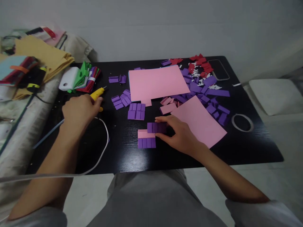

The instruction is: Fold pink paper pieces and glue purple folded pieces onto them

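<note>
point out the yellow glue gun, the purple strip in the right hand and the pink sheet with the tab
Yellow glue gun (97, 93): head view, on its yellow barrel
Held purple strip (153, 127): head view, on its uncovered left part
Pink tabbed sheet (159, 83): head view, middle of its face

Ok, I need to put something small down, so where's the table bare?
Bare: the black table at front right, between the pale ring, right forearm and front edge; also the front strip between the white cord and pink-and-purple piece. Crowded: back right, under purple pieces and red pieces.
</note>
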A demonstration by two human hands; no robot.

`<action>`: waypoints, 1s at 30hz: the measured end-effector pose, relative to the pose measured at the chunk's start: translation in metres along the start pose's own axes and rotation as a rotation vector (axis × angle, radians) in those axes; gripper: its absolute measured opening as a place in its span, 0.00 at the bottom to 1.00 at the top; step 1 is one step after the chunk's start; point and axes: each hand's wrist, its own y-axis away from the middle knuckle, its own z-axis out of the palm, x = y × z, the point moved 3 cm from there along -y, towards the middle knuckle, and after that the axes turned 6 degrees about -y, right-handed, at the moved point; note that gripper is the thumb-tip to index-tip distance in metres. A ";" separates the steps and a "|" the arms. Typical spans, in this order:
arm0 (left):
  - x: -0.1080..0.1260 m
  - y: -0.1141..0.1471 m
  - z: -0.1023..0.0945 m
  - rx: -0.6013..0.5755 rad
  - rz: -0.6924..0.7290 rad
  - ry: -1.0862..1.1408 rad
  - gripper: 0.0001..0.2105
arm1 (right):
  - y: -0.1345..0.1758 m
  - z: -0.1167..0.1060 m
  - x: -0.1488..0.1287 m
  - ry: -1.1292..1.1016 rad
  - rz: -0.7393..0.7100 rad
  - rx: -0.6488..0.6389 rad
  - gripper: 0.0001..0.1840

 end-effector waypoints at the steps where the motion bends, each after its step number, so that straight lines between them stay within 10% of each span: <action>1: 0.007 0.011 -0.005 0.049 0.003 -0.060 0.27 | 0.000 0.002 -0.001 -0.002 -0.003 -0.009 0.27; 8: 0.073 0.070 0.012 0.053 0.982 0.468 0.14 | -0.006 0.016 -0.005 -0.018 -0.064 -0.042 0.25; 30: 0.077 0.078 0.046 0.097 1.114 0.331 0.14 | -0.005 0.021 0.017 -0.183 0.074 -0.024 0.10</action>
